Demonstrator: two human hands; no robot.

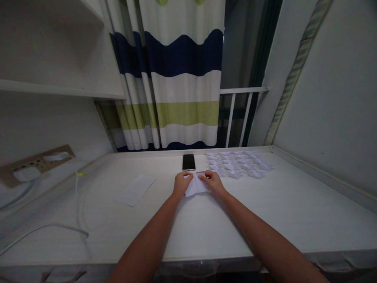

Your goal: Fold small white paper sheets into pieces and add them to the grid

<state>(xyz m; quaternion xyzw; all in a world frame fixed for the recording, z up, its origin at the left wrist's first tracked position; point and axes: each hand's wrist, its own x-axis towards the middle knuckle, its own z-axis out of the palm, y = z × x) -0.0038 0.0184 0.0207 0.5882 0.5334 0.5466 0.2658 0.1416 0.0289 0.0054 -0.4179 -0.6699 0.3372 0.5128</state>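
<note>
A creased sheet of white paper (195, 187) is held up between both hands over the middle of the desk. My left hand (182, 183) pinches its upper left edge, thumb on the near side. On the other side, my right hand (213, 181) grips the upper right part, with the thumb pressing on the paper. Fold lines run down from the middle of its top edge. Just beyond the hands lies a black phone (189, 162), screen up. Off to the left, a flat stack or sheet of white paper (136, 190) rests on the desk.
Several folded white paper pieces (235, 173) stand in rows at the back right of the white desk (282, 212). A white cable (50, 226) runs over the left side from a power strip (35, 165). A striped curtain (185, 86) hangs behind the desk.
</note>
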